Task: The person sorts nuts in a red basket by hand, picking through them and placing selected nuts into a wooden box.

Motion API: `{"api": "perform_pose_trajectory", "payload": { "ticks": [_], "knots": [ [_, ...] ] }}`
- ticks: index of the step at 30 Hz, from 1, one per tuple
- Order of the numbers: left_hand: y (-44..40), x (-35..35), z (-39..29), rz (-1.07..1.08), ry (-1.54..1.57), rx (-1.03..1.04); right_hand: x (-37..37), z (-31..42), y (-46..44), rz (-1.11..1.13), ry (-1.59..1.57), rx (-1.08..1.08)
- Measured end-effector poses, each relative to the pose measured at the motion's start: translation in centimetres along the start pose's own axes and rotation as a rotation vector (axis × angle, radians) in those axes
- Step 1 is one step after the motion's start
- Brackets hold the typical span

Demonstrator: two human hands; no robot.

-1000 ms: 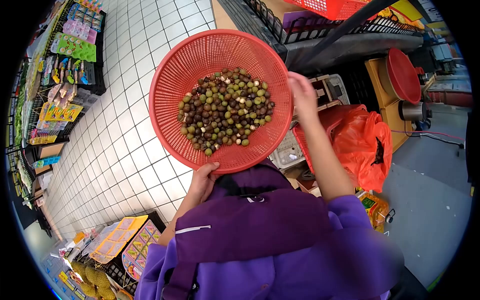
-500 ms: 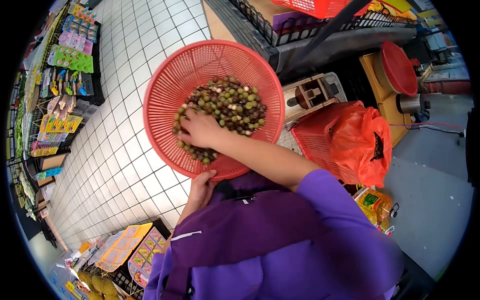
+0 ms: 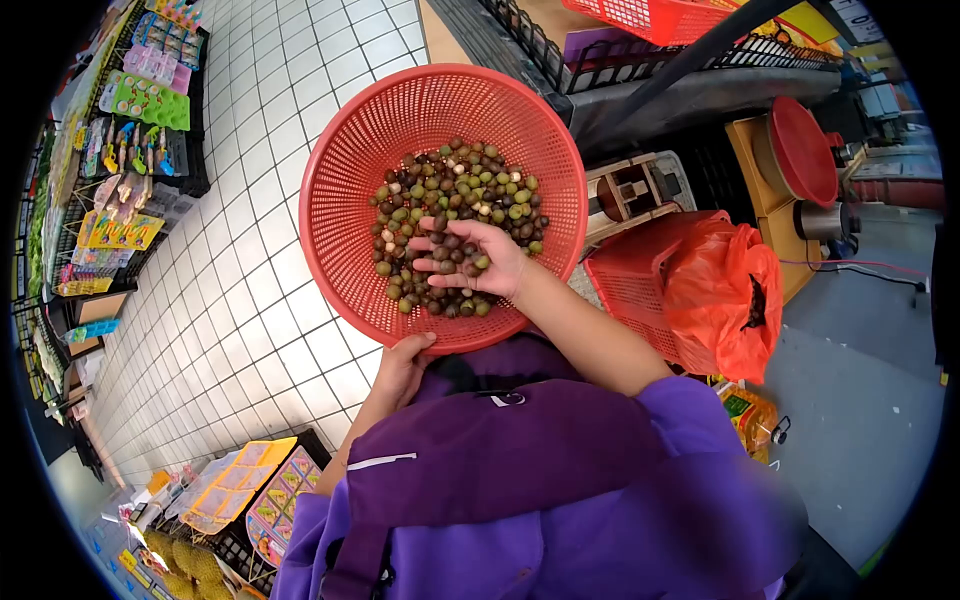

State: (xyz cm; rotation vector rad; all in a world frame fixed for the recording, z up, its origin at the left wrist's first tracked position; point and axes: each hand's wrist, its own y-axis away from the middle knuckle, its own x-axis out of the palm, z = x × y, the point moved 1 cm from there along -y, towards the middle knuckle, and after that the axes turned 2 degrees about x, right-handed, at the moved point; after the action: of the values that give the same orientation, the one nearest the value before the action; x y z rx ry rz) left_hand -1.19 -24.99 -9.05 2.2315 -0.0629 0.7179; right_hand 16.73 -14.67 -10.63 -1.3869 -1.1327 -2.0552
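A round red plastic colander (image 3: 345, 140) is held in front of my body. Small round green and brown nuts or fruits (image 3: 505, 190) lie in its bottom, a few of them pale; I cannot tell their exact kind. My right hand (image 3: 500, 262) is over the pile, palm up and fingers spread, with several of the brown and green pieces resting in it. At the near edge, my left hand (image 3: 402, 368) grips the colander's rim, thumb on top and the other fingers partly hidden beneath.
To the right stand a red basket (image 3: 630, 290) with an orange plastic bag (image 3: 715, 290) and bottles of yellow oil (image 3: 750, 415). A wood-framed device (image 3: 635, 195) sits behind them. Racks of packaged goods (image 3: 145, 100) line the left, beyond the white tiled floor (image 3: 240, 250).
My right hand has turned from palm down in the pile to palm up, lifting several pieces, and has moved right. My left hand keeps its grip on the rim.
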Motion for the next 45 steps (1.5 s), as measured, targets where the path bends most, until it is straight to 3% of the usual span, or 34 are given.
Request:
{"api": "perform_pose_trajectory", "payload": {
  "ticks": [2, 8, 10, 13, 15, 17, 19, 21, 22, 23, 24, 25, 26, 27, 29, 31, 32, 33, 35, 36, 39, 41, 42, 43, 45],
  "knots": [
    [-0.2, -0.4, 0.1, -0.001, 0.007, -0.018, -0.3, 0.3, 0.3, 0.089, -0.173, -0.053],
    [-0.1, 0.1, 0.4, 0.000, -0.005, 0.031, -0.5, 1.6, 2.5, -0.006, -0.232, -0.172],
    [-0.2, 0.2, 0.5, 0.005, -0.032, 0.056, -0.5, 2.7, 4.4, 0.078, -0.318, -0.256],
    [-0.6, -1.0, 1.0, 0.007, -0.024, 0.039, -1.6, 5.0, 8.9, 0.031, -0.301, -0.481],
    [-0.7, -1.3, 1.1, -0.023, 0.042, 0.020, -4.2, 6.8, 11.3, -0.079, -0.299, -0.608],
    [-0.7, -1.3, 1.3, 0.000, 0.045, 0.017, -7.1, 8.0, 12.3, -0.449, -0.276, -0.731],
    [-0.8, -1.4, 1.2, -0.021, 0.058, 0.002, -12.9, 8.7, 11.7, -0.677, -0.319, -0.675],
    [-1.0, -2.3, 1.7, 0.046, 0.126, -0.091, -13.7, 8.4, 11.7, -0.901, -0.126, -0.679],
    [-1.1, -2.6, 1.7, 0.042, 0.088, -0.085, -15.9, 8.5, 11.5, -0.835, -0.103, -0.576],
    [-1.3, -2.9, 1.8, 0.034, 0.033, -0.062, -15.8, 8.8, 10.9, -1.014, -0.197, -0.572],
    [-2.0, -3.3, 1.8, 0.024, -0.021, -0.041, -13.0, 8.7, 11.3, -1.128, 0.080, -0.681],
    [-2.7, -4.0, 1.9, -0.002, -0.072, -0.023, -10.5, 8.1, 10.9, -1.083, 0.199, -0.905],
    [-3.7, -5.0, 2.4, -0.017, -0.119, 0.003, -8.9, 8.1, 10.4, -0.993, 0.409, -0.869],
    [-7.4, -9.0, 4.7, -0.023, -0.004, 0.027, -7.9, 8.0, 8.5, -0.793, 0.628, -1.013],
    [-6.8, -6.1, 3.1, 0.016, 0.005, 0.011, -2.4, 8.0, 5.8, -0.748, 1.370, -0.907],
    [-5.2, -4.0, 2.6, 0.114, 0.028, -0.023, 4.0, 5.5, 3.3, -0.684, 1.861, -1.088],
    [-4.6, -3.6, 2.5, 0.188, 0.045, -0.005, 4.7, 4.9, 1.2, -0.589, 2.027, -1.098],
    [-3.7, -2.5, 2.2, 0.183, 0.071, -0.014, 5.8, 4.1, -0.6, -0.435, 2.140, -0.950],
    [-3.8, -3.4, 2.7, 0.104, 0.067, -0.045, 6.2, 2.0, -4.6, -0.253, 2.143, -0.676],
    [-2.1, -1.9, 1.5, 0.101, 0.066, 0.020, 5.6, 0.5, -6.2, -0.218, 2.368, -0.571],
    [-0.9, -1.3, 1.1, 0.105, 0.108, 0.084, 3.0, -4.0, -7.2, -0.134, 2.573, -0.565],
    [-1.6, -1.3, 2.2, 0.123, 0.145, 0.065, 3.7, -4.5, -4.6, 0.000, 2.456, -0.411],
    [-1.6, -1.5, 2.4, 0.116, 0.190, 0.076, 1.9, -5.5, -4.8, 0.077, 2.343, -0.584],
    [-1.5, -1.7, 2.5, 0.108, 0.231, 0.082, 1.1, -5.8, -4.8, 0.068, 2.340, -0.579],
    [-1.2, -2.2, 2.3, 0.120, 0.193, 0.087, -0.3, -6.5, -4.6, 0.092, 2.198, -0.325]
  ]
}}
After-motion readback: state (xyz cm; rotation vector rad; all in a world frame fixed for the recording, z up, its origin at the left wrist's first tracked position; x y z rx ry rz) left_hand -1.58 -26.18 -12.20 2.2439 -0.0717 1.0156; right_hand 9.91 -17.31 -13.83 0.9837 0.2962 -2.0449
